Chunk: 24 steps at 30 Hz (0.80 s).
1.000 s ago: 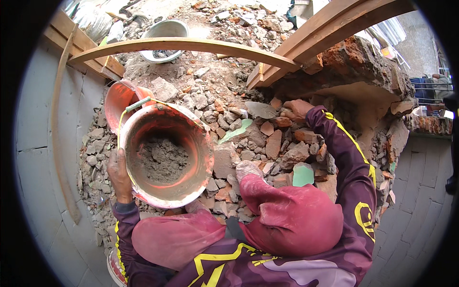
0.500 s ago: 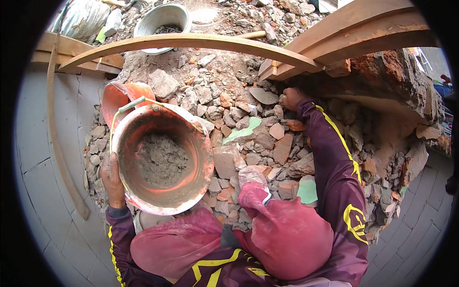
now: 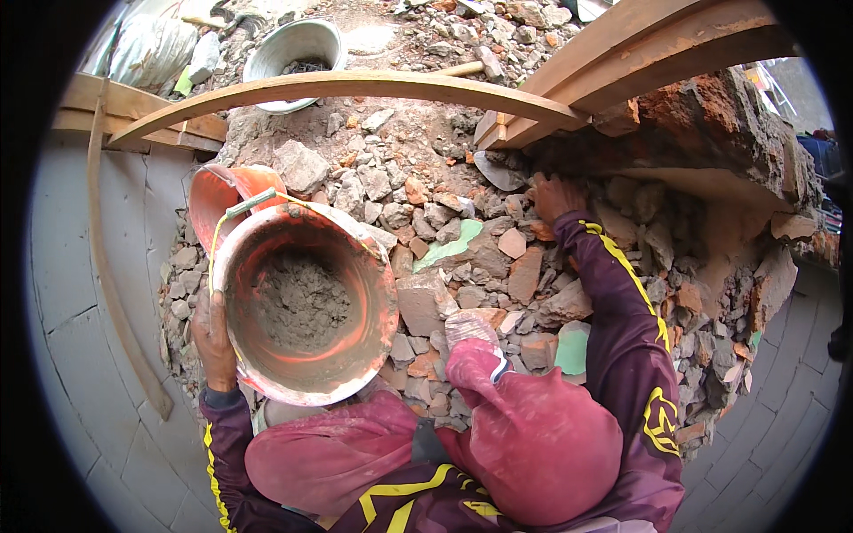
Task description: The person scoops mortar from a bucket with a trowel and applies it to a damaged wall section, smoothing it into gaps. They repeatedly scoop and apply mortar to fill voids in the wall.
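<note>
Orange plastic bucket (image 3: 306,306) looked scuffed, matt w/ grey dust; contents rough, clumpy. Rubble pile (image 3: 462,240) was coarse broken brick & stone. Bent plank (image 3: 355,86): bare wood. Maroon sleeves: cloth.

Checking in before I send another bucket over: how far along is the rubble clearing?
Done: the orange bucket holds only a shallow layer of grey debris. In hand: the left hand steadies the bucket's rim while the right hand reaches into the rubble pile under the broken brick slab. Left: most of the pile.
</note>
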Available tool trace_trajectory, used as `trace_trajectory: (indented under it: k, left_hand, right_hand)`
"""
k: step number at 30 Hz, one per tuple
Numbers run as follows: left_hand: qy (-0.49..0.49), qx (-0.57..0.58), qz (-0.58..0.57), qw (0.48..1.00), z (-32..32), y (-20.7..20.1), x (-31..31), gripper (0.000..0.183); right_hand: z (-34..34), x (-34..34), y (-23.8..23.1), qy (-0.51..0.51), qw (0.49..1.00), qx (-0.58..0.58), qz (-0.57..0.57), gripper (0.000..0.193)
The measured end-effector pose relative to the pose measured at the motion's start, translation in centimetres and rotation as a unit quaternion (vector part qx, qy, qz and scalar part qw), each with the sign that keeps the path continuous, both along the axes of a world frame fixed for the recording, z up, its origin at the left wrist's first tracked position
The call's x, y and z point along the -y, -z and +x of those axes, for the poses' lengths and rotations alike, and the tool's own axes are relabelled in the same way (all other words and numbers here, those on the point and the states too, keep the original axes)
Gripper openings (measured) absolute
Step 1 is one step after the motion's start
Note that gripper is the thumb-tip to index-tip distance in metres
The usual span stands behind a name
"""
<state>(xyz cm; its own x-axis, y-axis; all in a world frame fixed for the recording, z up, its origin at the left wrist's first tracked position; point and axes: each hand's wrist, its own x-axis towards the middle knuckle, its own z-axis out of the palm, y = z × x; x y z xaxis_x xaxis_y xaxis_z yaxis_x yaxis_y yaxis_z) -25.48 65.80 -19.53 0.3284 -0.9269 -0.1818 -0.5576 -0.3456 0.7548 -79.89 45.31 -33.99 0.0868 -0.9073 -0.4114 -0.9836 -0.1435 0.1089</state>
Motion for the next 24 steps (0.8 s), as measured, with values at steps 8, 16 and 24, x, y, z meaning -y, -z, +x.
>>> trace_trajectory:
  k: [8,16,24]
  left_hand:
    - [0.024,0.034,-0.059,0.997,0.1,0.9,-0.7,0.041]
    - [0.045,0.008,-0.063,0.997,1.1,1.7,-1.2,0.043]
    - [0.032,-0.020,-0.013,0.999,0.1,1.2,-2.4,0.047]
  right_hand:
    - [0.3,-3.2,-8.5,-0.104,0.994,0.035,-0.028,0.033]
    - [-2.2,-10.9,-24.9,-0.199,0.928,0.294,0.114,0.049]
    - [-9.7,-6.3,-29.8,0.102,0.902,0.324,0.265,0.046]
